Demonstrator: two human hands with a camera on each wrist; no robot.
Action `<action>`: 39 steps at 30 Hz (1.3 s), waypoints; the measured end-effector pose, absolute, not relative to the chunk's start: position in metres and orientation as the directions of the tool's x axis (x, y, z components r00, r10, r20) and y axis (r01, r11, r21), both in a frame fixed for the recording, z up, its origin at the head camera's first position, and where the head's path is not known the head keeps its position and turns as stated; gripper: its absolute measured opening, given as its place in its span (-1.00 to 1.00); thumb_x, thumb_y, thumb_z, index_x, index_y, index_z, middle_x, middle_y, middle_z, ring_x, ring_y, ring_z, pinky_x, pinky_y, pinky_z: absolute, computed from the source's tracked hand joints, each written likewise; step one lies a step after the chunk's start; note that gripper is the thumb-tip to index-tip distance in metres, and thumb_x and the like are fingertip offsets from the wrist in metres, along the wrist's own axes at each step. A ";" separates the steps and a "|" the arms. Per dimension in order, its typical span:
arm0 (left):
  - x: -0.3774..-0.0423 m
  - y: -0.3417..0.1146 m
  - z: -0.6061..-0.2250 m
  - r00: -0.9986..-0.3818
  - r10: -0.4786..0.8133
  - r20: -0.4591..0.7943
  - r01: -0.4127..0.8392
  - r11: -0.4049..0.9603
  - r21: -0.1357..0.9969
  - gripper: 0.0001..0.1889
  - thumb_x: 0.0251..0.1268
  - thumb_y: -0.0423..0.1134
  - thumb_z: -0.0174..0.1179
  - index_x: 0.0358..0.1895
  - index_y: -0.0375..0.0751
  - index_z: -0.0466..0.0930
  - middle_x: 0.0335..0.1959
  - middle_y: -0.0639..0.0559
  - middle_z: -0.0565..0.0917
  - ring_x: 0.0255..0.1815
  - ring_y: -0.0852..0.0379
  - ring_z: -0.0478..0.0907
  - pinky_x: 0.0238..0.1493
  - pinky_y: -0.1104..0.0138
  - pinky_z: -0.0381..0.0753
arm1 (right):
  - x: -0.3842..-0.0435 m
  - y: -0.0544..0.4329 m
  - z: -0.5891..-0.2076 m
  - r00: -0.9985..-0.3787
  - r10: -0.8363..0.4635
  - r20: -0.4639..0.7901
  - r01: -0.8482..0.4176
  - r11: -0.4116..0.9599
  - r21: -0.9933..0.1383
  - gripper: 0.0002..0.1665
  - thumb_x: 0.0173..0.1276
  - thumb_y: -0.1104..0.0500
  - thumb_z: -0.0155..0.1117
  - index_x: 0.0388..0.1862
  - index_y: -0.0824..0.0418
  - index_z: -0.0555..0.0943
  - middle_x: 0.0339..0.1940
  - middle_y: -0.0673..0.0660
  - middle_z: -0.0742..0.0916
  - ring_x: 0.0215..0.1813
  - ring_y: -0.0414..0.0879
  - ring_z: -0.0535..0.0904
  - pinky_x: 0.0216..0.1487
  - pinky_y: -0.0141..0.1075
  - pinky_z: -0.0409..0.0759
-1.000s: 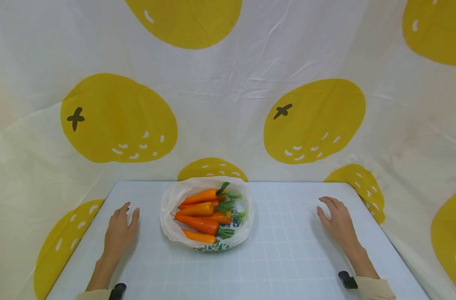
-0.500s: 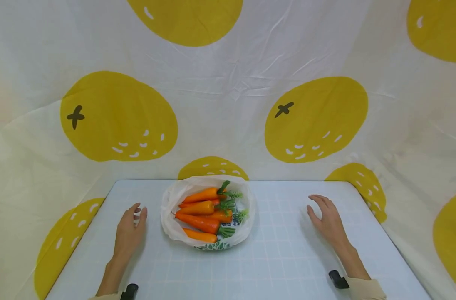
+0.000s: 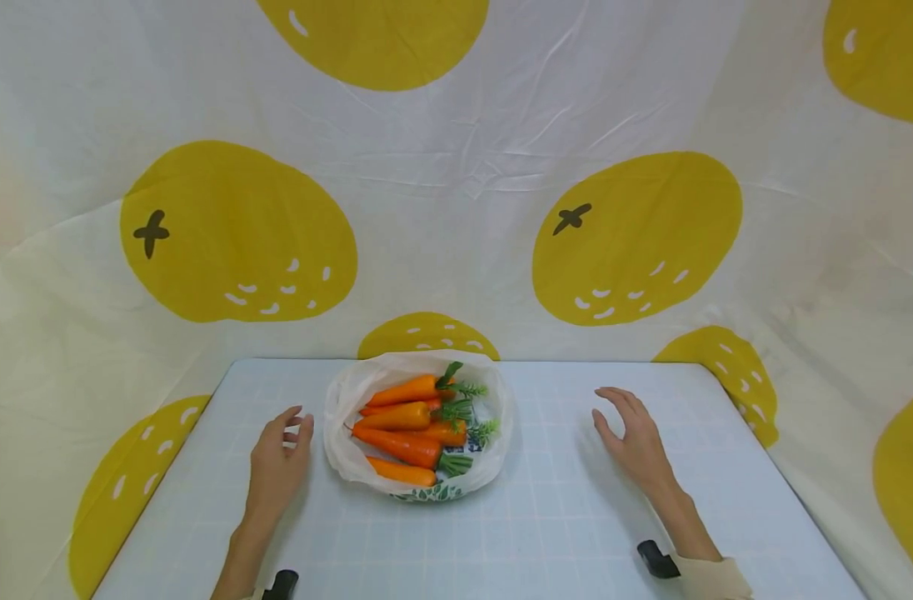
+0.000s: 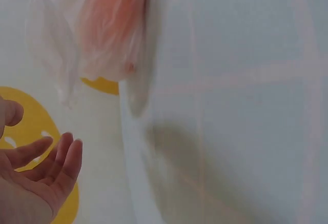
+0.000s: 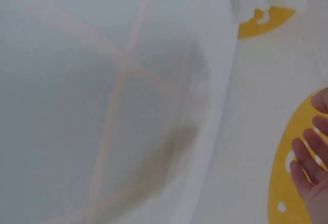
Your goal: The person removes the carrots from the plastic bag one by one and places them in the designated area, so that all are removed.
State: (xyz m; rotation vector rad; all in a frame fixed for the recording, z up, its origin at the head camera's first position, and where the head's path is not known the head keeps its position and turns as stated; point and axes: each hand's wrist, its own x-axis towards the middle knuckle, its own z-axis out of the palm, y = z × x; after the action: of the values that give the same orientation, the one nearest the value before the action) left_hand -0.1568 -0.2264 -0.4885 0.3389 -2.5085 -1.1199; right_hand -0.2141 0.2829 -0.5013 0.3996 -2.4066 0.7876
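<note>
A white plastic bag with its mouth spread wide stands on the table near the back edge. Several orange carrots with green tops lie inside it. Just left of the bag is my left hand, fingers loosely bent, holding nothing and apart from the bag. My right hand hovers farther off on the bag's right side, thumb and fingers spread, with nothing in it. In the left wrist view a carrot shows through the thin plastic, beyond my fingers.
The table wears a pale blue checked cover. Behind it hangs a white cloth printed with large yellow fruit. Black wrist cameras sit at both cuffs.
Both hands have moved inward toward the bag, the left one to the right and the right one to the left. The bag and carrots stay in place.
</note>
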 end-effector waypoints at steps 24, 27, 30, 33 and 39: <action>-0.147 -0.185 -0.480 -0.858 -0.359 0.368 0.077 0.618 0.783 -0.76 0.21 -0.41 0.43 -0.07 -0.36 0.71 -0.32 -0.13 0.63 -0.43 0.11 0.53 -0.35 0.59 0.50 | -0.216 0.219 -0.490 -0.787 -0.184 0.589 -0.535 0.679 -0.503 -0.52 0.32 0.31 0.46 0.22 0.23 0.62 0.18 0.09 0.69 0.26 0.01 0.58 0.34 -0.39 0.45; -0.148 -0.182 -0.482 -0.862 -0.371 0.344 0.049 0.616 0.787 -0.76 0.21 -0.39 0.44 -0.08 -0.37 0.71 -0.34 -0.13 0.64 -0.42 0.08 0.56 -0.35 0.53 0.53 | -0.216 0.211 -0.487 -0.788 -0.199 0.582 -0.543 0.672 -0.505 -0.52 0.32 0.31 0.45 0.22 0.21 0.62 0.18 0.09 0.69 0.25 0.00 0.59 0.28 -0.13 0.56; -0.147 -0.181 -0.482 -0.871 -0.381 0.310 0.008 0.620 0.784 -0.75 0.22 -0.36 0.44 -0.08 -0.40 0.71 -0.33 -0.15 0.64 -0.41 0.01 0.60 -0.36 0.47 0.57 | -0.216 0.203 -0.486 -0.779 -0.217 0.588 -0.563 0.654 -0.505 -0.53 0.33 0.32 0.44 0.22 0.22 0.62 0.17 0.10 0.69 0.24 0.03 0.59 0.24 0.00 0.58; -0.145 -0.179 -0.482 -0.879 -0.387 0.277 -0.026 0.621 0.783 -0.74 0.23 -0.34 0.44 -0.09 -0.44 0.69 -0.32 -0.19 0.65 -0.39 -0.06 0.64 -0.36 0.43 0.61 | -0.215 0.195 -0.483 -0.767 -0.235 0.597 -0.586 0.637 -0.501 -0.53 0.33 0.32 0.45 0.22 0.21 0.62 0.17 0.11 0.69 0.24 0.05 0.60 0.23 0.01 0.59; -0.145 -0.179 -0.483 -0.900 -0.382 0.209 -0.085 0.625 0.776 -0.73 0.23 -0.29 0.44 -0.13 -0.43 0.68 -0.32 -0.20 0.67 -0.34 -0.07 0.64 -0.31 0.35 0.62 | -0.213 0.179 -0.478 -0.764 -0.258 0.592 -0.605 0.608 -0.515 -0.51 0.32 0.32 0.46 0.23 0.22 0.62 0.19 0.10 0.68 0.26 0.03 0.59 0.24 0.03 0.58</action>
State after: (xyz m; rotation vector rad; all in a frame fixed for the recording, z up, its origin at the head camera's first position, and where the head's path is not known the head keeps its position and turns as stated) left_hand -0.1448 -0.1789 -0.4834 0.3735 -2.4959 -1.1655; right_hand -0.2125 0.1790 -0.4778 0.6836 -2.3707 1.0037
